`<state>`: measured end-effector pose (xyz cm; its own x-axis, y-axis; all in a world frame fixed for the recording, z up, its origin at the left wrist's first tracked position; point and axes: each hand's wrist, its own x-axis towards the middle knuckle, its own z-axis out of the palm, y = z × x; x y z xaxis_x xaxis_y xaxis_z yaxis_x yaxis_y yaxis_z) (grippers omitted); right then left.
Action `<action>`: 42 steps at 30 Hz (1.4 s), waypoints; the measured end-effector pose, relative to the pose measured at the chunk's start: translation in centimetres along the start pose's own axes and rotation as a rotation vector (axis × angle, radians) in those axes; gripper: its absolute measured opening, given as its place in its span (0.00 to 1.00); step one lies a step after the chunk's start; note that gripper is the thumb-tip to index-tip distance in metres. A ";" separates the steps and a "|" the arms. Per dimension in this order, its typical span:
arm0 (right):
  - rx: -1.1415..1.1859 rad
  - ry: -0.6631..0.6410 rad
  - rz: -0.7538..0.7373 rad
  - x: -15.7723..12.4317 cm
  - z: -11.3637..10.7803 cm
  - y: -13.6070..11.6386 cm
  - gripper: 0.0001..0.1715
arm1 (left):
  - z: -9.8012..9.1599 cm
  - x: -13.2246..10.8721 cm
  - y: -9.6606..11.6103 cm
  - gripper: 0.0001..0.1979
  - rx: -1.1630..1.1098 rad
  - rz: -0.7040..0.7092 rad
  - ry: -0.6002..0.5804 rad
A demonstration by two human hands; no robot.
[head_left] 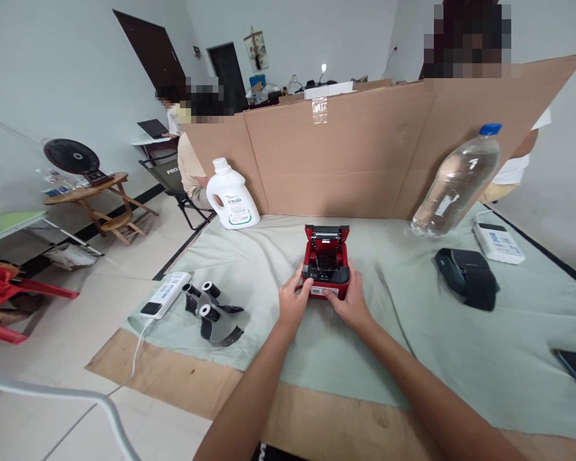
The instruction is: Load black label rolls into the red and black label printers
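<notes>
Both my hands hold a small red and black printer (325, 272) at the middle of the cloth-covered table. Its lid stands raised at the back and the dark compartment inside shows. My left hand (294, 298) grips the front left corner, thumb on the front edge. On the other side, my right hand (352, 301) wraps the front right corner, its thumb on the front face over a white label. To the left, several small paper rolls (211, 289) with dark strips lie on the cloth, apart from my hands.
A cardboard screen (336, 160) stands behind the table, with a white jug (233, 195) and a large water bottle (461, 182) before it. A black device (466, 275) and white power strips (167, 294) lie at the sides. People are beyond the screen.
</notes>
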<state>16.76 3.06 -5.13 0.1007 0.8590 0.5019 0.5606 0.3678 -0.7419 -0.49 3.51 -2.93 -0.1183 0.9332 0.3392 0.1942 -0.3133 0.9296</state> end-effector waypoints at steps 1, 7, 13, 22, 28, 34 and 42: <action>0.001 -0.001 0.003 0.0 0.0 0.0 0.57 | 0.1 -0.1 0.0 0.26 0.000 -0.004 0.015; 0.012 -0.023 0.019 0.1 -0.3 -0.6 0.54 | 0.4 -0.4 0.1 0.26 -0.013 -0.001 0.021; 0.023 -0.029 0.005 0.2 -0.6 -0.9 0.53 | -1.7 4.3 2.4 0.25 -0.035 0.010 0.001; 0.016 -0.024 -0.009 0.1 -0.4 -0.2 0.55 | 2.7 13.9 6.3 0.15 0.780 0.235 -0.735; 0.011 -0.031 -0.017 0.1 -0.2 0.4 0.57 | 4.2 14.1 7.0 0.14 0.933 0.210 -0.974; 0.012 -0.061 0.005 0.1 -0.5 0.3 0.56 | -1.7 12.1 7.9 0.29 0.525 0.195 -0.585; 0.011 -0.056 0.037 0.3 -0.5 -0.1 0.56 | -16.1 11.8 4.1 0.18 0.717 -0.152 0.001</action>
<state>17.14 3.07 -4.66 0.0751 0.8905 0.4488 0.5480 0.3392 -0.7646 -16.75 10.37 7.23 -0.1952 0.9571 0.2142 0.7651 0.0119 0.6438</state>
